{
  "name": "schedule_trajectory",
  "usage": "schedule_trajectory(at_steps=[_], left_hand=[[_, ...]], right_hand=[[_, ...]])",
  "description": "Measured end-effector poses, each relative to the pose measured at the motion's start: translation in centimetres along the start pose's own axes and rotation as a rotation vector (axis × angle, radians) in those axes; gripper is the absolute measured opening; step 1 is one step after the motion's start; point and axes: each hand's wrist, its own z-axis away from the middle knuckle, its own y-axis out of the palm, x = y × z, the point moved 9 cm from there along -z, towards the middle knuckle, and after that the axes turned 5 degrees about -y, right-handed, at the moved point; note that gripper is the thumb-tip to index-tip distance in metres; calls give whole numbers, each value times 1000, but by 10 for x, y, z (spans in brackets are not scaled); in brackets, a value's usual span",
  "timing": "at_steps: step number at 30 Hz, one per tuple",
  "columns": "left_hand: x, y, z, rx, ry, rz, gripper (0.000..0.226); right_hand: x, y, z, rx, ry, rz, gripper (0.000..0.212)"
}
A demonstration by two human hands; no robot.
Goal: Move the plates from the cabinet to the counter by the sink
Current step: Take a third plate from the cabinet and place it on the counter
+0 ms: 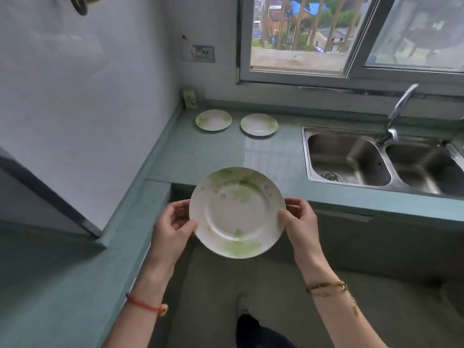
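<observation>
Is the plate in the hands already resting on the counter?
No: the plate is held in the air by the left hand and right hand, in front of the counter.

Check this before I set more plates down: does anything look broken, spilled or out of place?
Nothing stands out. Two plates lie flat, apart, on the counter left of the sink; the held plate looks whole.

Soft daylight from the window (301, 33) ahead of me lights the room evenly, leaving a pale sheen on the counter (271, 154). My view is slightly blurred throughout, edges bow with wide-angle distortion, and the floor (376, 310) below lies dimmer.
</observation>
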Motion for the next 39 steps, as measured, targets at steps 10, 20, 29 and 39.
schedule_trajectory(at_steps=[10,20,29,39], left_hand=[[5,2,-184,-183,-89,-17,41],[48,-8,-369,-196,-227,-195,43],[97,-14,-474,-146,-356,-299,45],[112,-19,-515,-147,-395,-410,42]], right_hand=[[2,122,-185,179,17,211,22],[-58,240,-320,157,116,367,18],[-114,303,-387,179,247,487,22],[-142,335,-416,270,311,540,23]])
